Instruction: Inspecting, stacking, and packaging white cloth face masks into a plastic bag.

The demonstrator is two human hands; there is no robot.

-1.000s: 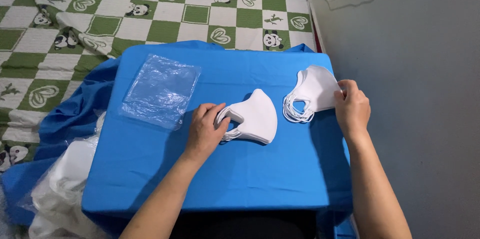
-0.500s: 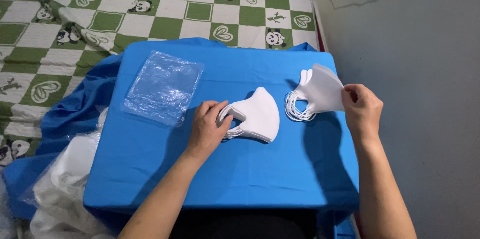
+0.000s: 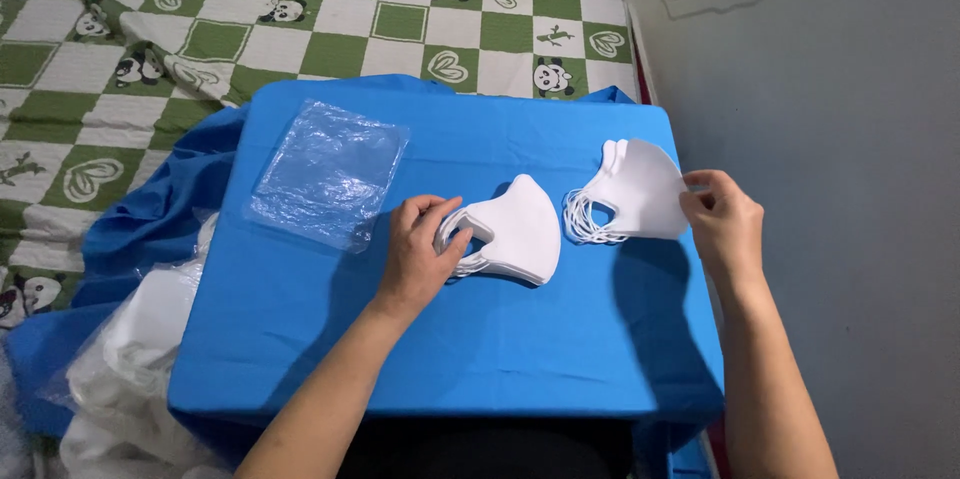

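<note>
Two stacks of white face masks lie on a blue cloth-covered table [image 3: 520, 359]. My left hand [image 3: 420, 249] rests on the ear-loop end of the middle mask stack [image 3: 520, 229], fingers curled into the loops. My right hand [image 3: 722, 224] pinches the right edge of the second mask stack [image 3: 640, 189] and tilts it up off the cloth; its loops [image 3: 582, 219] hang on the left side.
A clear plastic bag [image 3: 325, 174] lies flat on the table's left half. A green and white checked bedsheet [image 3: 300, 9] spreads behind. White plastic-wrapped bundles [image 3: 130, 359] sit at the lower left. A grey wall [image 3: 830, 89] runs along the right.
The view has shifted slightly. My right hand has lifted and tilted the right mask stack a little. My left hand stays on the middle stack.
</note>
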